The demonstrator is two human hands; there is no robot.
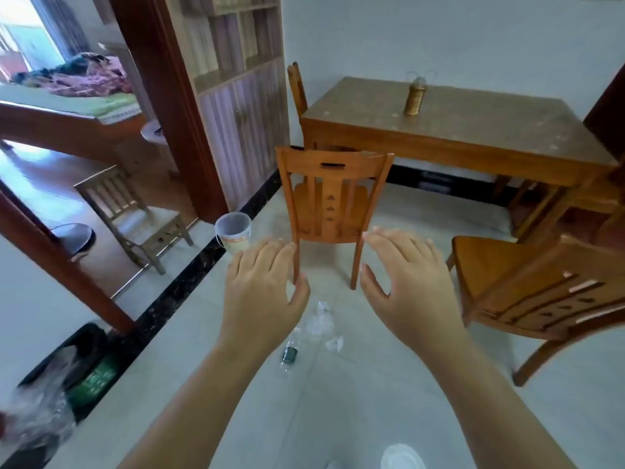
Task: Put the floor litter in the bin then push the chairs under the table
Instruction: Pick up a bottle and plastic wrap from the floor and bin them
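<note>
1. Both hands are empty and held apart with fingers spread, the left hand (263,286) and the right hand (406,282) hovering over the litter.
2. On the floor between them lie a bottle (289,354), clear plastic (318,319) and a wad (334,343). All are probably light and crushable. The bottle could roll, so take it round the body. I cannot tell if it holds liquid.
3. The bin (84,360) stands low on the left, dark and bag-lined. It is blurred and its mouth is unclear.
4. The middle chair (333,198) and the right chair (541,292) stand clear of the table (456,130). They are stiff wood and likely heavy, so push at the top rail.
5. The far chair (297,86) is mostly hidden.
</note>
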